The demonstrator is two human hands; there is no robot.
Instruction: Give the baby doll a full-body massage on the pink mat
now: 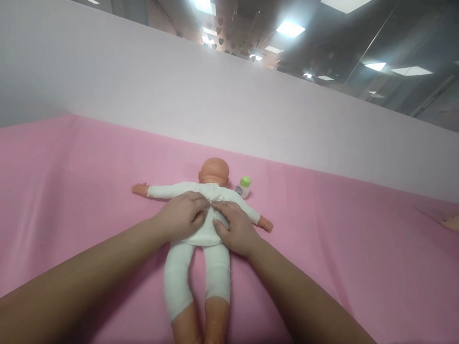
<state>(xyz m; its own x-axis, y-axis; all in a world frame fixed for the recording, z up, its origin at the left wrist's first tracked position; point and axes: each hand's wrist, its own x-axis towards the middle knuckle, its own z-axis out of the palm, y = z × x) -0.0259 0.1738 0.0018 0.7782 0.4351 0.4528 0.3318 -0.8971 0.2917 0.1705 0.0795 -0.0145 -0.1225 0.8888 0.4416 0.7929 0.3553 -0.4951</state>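
A baby doll [199, 237] in a white cloth suit lies face down, arms spread to both sides and its bald head away from me. On the left of its upper back rests my left hand [183, 215], fingers together and gently bent, thumb apart. My right hand [238, 227] touches the right side of the back, its thumb apart from the fingers. The fingertips of both hands come close to each other near the spine. Neither hand shows anything held. Beside the doll's right-side shoulder stands a small clear bottle [243, 188] with a green cap.
A pink sheet [305, 255] with some creases covers the surface under the doll. Behind it runs a white wall panel [149, 89], topped by glass with reflected ceiling lights. At the far right edge, part of another hand or foot [457, 221] shows on the sheet.
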